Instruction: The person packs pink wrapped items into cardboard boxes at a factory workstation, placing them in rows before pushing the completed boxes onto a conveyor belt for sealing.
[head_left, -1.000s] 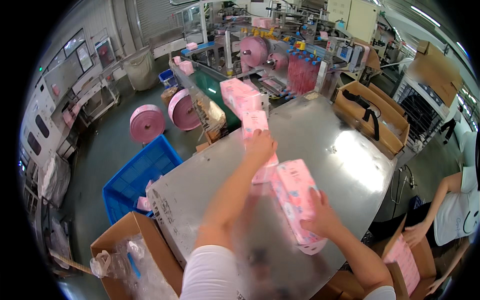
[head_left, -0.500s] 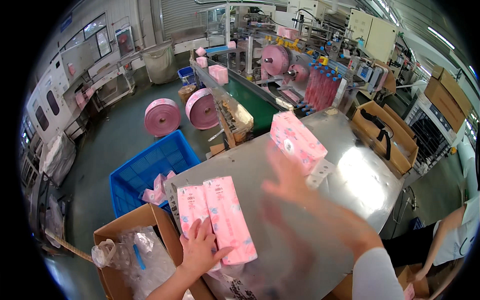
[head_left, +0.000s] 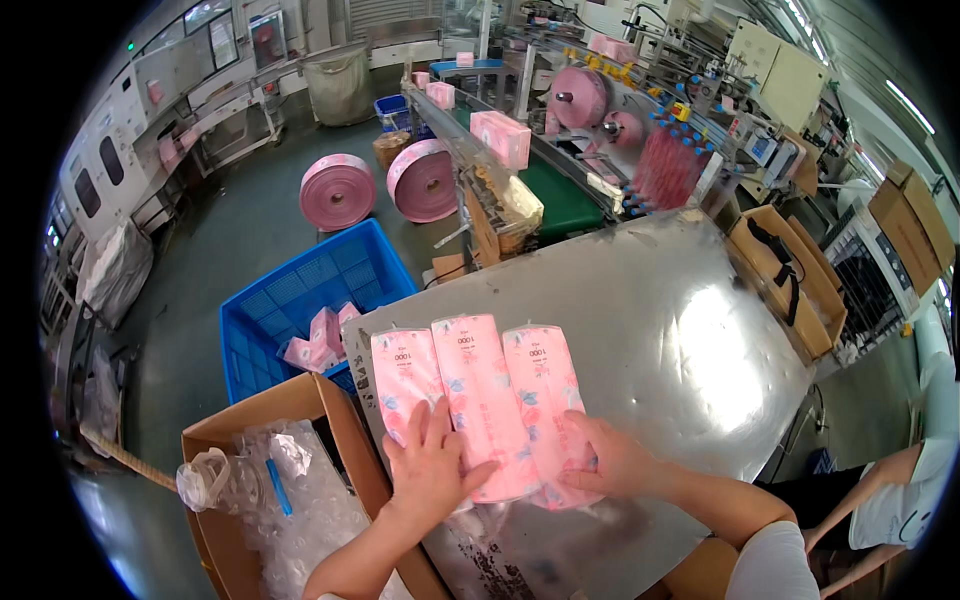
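— While the metal table (head_left: 640,330) takes up most of the view, what stands around it?

— To its left a blue crate (head_left: 300,300) sits on the floor with a few pink packs in it. Nearer the person an open cardboard box (head_left: 262,500) lined with clear plastic stands against the table's left corner. Two pink film rolls (head_left: 385,185) lie on the floor further off, and a conveyor (head_left: 480,150) carrying a pink pack runs up to the table's far edge. More open cartons (head_left: 790,275) stand on the right, where another person's arm shows at the lower right edge. Nothing lies between the hands and the packs.

— And the packs themselves?

— Three long pink packs (head_left: 478,395) lie side by side on the near left part of the table, touching one another, with a clear bag under their near ends.

— How do the hands sit on them?

— The left hand (head_left: 432,470) lies flat, fingers spread, over the near ends of the left and middle packs. The right hand (head_left: 612,462) rests on the near end of the right pack, fingers loosely curved against its side. Both press rather than grasp; neither lifts a pack.
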